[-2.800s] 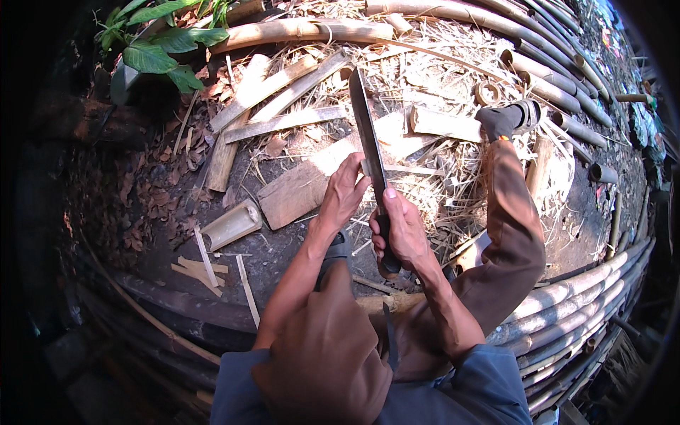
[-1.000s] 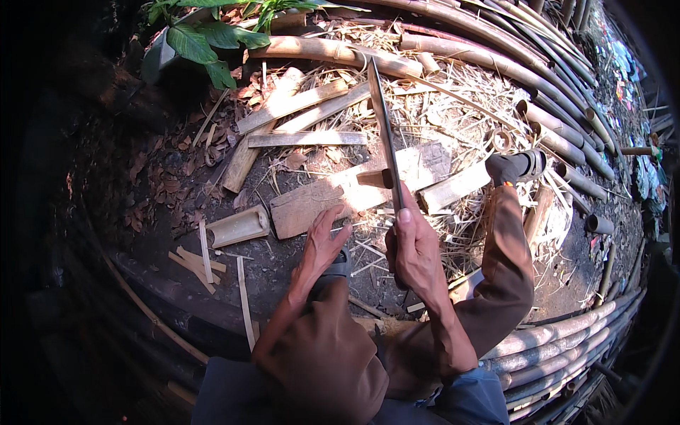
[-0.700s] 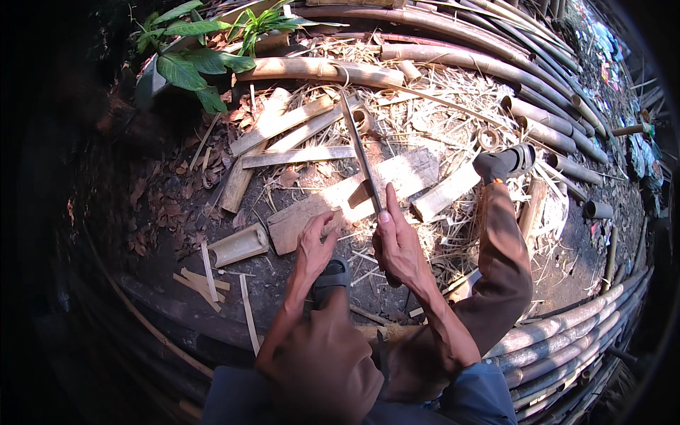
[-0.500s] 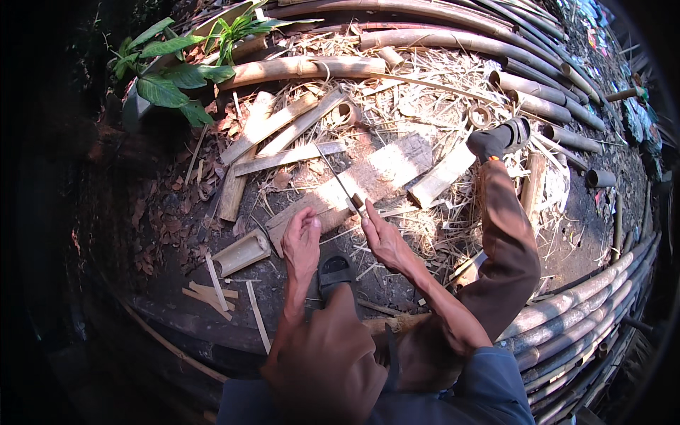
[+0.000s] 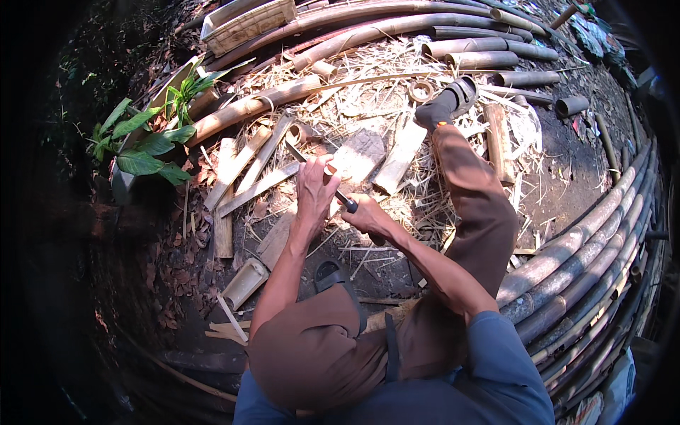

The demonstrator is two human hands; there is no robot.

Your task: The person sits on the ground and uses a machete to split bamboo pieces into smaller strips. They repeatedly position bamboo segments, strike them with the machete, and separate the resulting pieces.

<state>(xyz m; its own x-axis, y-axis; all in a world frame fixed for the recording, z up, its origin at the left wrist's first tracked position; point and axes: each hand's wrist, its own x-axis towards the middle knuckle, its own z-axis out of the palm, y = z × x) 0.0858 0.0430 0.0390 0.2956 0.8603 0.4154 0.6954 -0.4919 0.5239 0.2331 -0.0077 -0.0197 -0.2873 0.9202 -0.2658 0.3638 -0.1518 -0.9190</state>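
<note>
My right hand (image 5: 368,214) is closed round the dark handle of a long knife (image 5: 343,197). Its blade slants up and to the left, and part of it passes behind my left hand (image 5: 315,188). The fingers of that hand are bent round the middle of the blade, with the tip showing beyond them. Below both hands a flat wooden board (image 5: 360,154) lies on the ground, partly covered by my left hand and wrist. Split bamboo pieces (image 5: 241,166) lie to the left of the board, and another wide split piece (image 5: 399,159) to its right.
Bamboo poles (image 5: 559,248) are stacked at the right, and more poles (image 5: 397,28) lie along the far side. A pale crate (image 5: 249,27) and a leafy plant (image 5: 145,145) are at the far left. Shavings (image 5: 354,92) litter the ground. A bamboo trough (image 5: 246,283) lies near my sandalled foot (image 5: 330,276).
My left hand has moved up and forward, from beside the knife onto its blade. My right hand has turned the knife lower. The view has shifted, bringing the crate in.
</note>
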